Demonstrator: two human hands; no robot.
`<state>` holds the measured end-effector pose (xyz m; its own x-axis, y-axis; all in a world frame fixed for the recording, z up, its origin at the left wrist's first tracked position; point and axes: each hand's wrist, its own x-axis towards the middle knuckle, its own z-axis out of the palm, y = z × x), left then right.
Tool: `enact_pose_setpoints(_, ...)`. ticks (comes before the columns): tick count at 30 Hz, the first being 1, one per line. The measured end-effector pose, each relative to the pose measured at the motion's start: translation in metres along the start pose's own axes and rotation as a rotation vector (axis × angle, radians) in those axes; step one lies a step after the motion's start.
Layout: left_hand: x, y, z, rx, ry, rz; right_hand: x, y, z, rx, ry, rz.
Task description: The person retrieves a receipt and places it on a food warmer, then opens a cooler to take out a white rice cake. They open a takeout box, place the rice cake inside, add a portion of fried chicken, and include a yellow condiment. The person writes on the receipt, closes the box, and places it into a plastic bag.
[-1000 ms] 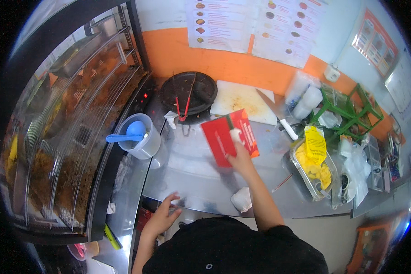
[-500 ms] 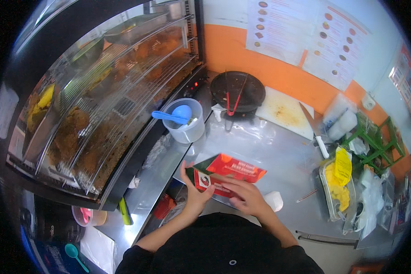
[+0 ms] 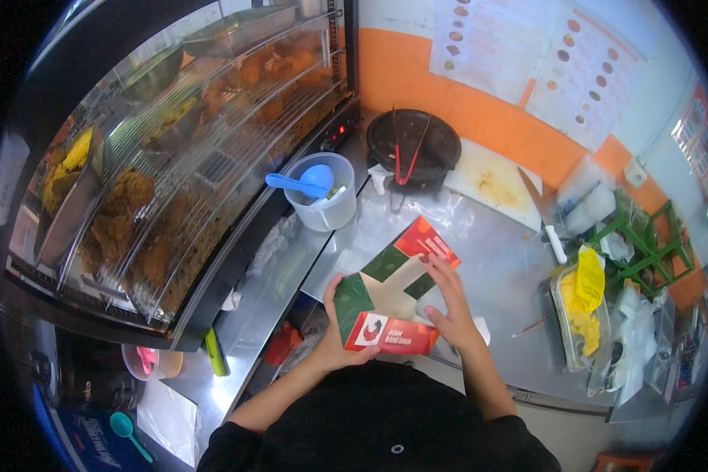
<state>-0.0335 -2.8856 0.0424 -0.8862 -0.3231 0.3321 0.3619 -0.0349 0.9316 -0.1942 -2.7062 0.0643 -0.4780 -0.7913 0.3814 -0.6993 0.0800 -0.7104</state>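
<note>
A red and green cardboard takeaway box (image 3: 401,337) is tilted in front of my body, its top flaps spread and its pale inside showing. My left hand (image 3: 338,344) grips its left end, the thumb along the red front panel. At the right end, my right hand (image 3: 455,309) has its fingers on the far red flap and its thumb by the near edge, spread wide around that side. Beyond the box stands a clear plastic tub (image 3: 328,208) with a blue scoop (image 3: 311,183) lying across it.
A glass food warmer (image 3: 173,189) with fried pieces fills the left. Behind are a dark mortar-like bowl (image 3: 429,149) with red-handled tongs (image 3: 402,169), a white cutting board (image 3: 492,189) and a knife (image 3: 554,244). To the right are a tray of yellow food (image 3: 578,334) and a green rack (image 3: 645,244).
The box has opened out and turned, so its pale inside now shows. My right hand has moved from the front panel up to the far right flap.
</note>
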Motion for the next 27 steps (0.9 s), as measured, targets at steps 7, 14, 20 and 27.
enact_pose_setpoints(7, -0.001, 0.0, 0.007, 0.014, -0.033, 0.031, -0.005, 0.0, 0.003, -0.105, -0.076, 0.027)
enact_pose_setpoints(14, 0.004, 0.0, 0.021, -0.02, 0.259, -0.126, -0.014, 0.002, 0.026, -0.385, 0.114, 0.111)
enact_pose_setpoints(20, -0.003, -0.003, 0.023, -0.191, -0.125, -0.176, -0.014, 0.006, 0.034, -0.367, -0.259, 0.346)
enact_pose_setpoints(27, 0.032, 0.02, -0.006, 0.457, -0.293, 0.018, -0.014, -0.004, 0.018, 0.057, -0.2, 0.29)
